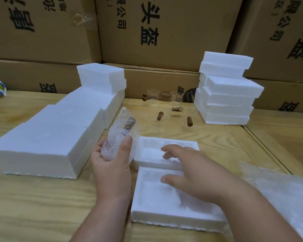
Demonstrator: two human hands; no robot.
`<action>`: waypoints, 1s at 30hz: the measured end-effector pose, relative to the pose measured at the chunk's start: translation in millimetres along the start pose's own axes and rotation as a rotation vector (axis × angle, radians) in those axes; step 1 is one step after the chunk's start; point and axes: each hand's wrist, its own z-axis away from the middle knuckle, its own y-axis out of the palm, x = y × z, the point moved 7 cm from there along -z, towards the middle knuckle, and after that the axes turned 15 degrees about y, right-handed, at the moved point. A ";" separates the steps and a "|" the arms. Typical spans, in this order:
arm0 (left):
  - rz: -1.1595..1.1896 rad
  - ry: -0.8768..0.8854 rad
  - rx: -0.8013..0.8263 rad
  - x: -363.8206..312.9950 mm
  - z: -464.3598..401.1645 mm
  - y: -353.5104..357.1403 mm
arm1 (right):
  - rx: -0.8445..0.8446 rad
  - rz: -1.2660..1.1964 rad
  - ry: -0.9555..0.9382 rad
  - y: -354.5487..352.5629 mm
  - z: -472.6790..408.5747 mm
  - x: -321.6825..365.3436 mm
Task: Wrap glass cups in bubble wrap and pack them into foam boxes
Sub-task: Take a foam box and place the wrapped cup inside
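My left hand (pixel 110 165) grips a glass cup wrapped in bubble wrap (pixel 122 130), held tilted above the table just left of the foam halves. Two open white foam box halves lie in front of me: the near one (pixel 147 203) and the far one (pixel 150 154). My right hand (pixel 191 173) hovers over them with fingers spread, holding nothing. Several bare glass cups with brown wooden handles (pixel 177 100) stand and lie on the table behind the foam halves.
Closed foam boxes form a long row at the left (pixel 47 137) and a tall stack at the right (pixel 226 88). A bubble wrap sheet (pixel 278 189) lies at the right edge. Cardboard cartons (pixel 164 32) wall off the back of the wooden table (pixel 42 206).
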 end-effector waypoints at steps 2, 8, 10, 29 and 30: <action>-0.008 0.006 0.002 -0.3 0.0 -0.4 | -0.041 0.044 -0.019 0.2 -2.4 -0.5; -0.010 0.009 0.033 -2.4 2.4 1.4 | -0.070 0.005 0.011 -0.5 -8.4 -7.9; -0.019 0.012 0.051 -3.5 3.7 2.3 | -0.068 -0.020 0.019 -0.4 -10.7 -9.4; 0.081 -0.027 0.167 -8.1 11.0 14.8 | -0.029 -0.147 0.057 -3.6 -21.1 -19.0; 0.090 -0.013 0.192 -10.2 11.8 17.3 | -0.049 -0.148 0.063 -4.8 -21.1 -20.0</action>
